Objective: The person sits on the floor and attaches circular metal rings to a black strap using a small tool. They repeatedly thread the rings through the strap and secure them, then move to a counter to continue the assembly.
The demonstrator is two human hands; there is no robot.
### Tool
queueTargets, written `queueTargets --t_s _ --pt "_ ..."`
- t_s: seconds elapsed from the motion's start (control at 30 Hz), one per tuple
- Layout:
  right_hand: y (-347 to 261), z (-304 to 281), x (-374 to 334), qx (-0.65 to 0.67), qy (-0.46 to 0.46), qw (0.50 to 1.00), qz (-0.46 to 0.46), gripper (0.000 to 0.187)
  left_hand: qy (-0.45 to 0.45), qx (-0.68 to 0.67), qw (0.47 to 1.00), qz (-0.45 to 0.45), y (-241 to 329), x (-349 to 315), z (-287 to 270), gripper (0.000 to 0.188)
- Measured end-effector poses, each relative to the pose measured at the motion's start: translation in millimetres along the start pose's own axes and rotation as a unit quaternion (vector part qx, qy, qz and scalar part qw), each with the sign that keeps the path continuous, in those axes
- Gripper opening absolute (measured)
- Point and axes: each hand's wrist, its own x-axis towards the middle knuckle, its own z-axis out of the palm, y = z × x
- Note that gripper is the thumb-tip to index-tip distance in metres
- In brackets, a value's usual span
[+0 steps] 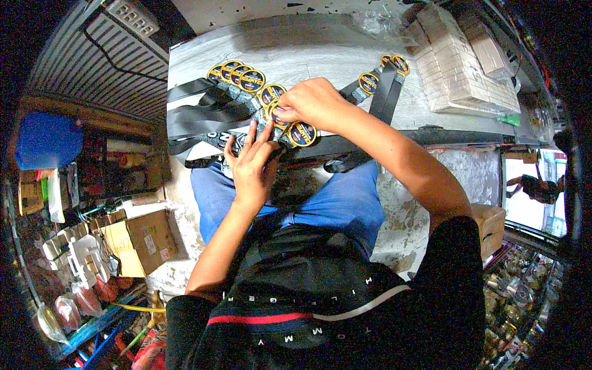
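Observation:
A row of round black-and-gold medals (251, 81) on dark printed ribbons runs across the table in front of me. My right hand (316, 106) is closed over a medal in the middle of the row, its fingertips pinching at the edge and partly covering it. Just below, my left hand (251, 163) has its fingers spread, the tips touching the ribbons and the medals' near side. One medal (303, 134) lies uncovered beside my hands, near the table's front edge. Black ribbons (203, 120) fan out to the left. Another few medals (369, 83) lie to the right with their ribbons.
Stacked small white boxes (465, 68) stand at the table's right, with clear plastic wrap (379, 23) at the back. The grey wood-grain table (290, 52) ends just above my knees. A cardboard box (139, 243) and a blue container (49, 140) are at the left.

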Motion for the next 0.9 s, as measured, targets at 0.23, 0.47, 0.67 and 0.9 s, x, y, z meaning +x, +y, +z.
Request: queueTargets --t_s 0.23,0.47,0.67,0.9 --pt "0 0 1 0.020 -0.003 1.000 0.008 0.037 0.000 -0.017 1.000 -0.003 0 1 0 0.023" --pt "2 -22 -38 0.109 0.003 0.985 0.136 0.046 -0.001 -0.011 1.000 0.003 -5 1 0 0.021" --pt "-6 -3 -64 0.126 0.053 0.986 0.090 0.052 -0.011 0.007 1.000 0.009 -10 16 -14 0.026" --pt "8 -8 -55 0.178 0.037 0.980 0.085 0.028 0.005 0.031 0.999 0.041 -15 51 -40 0.020"
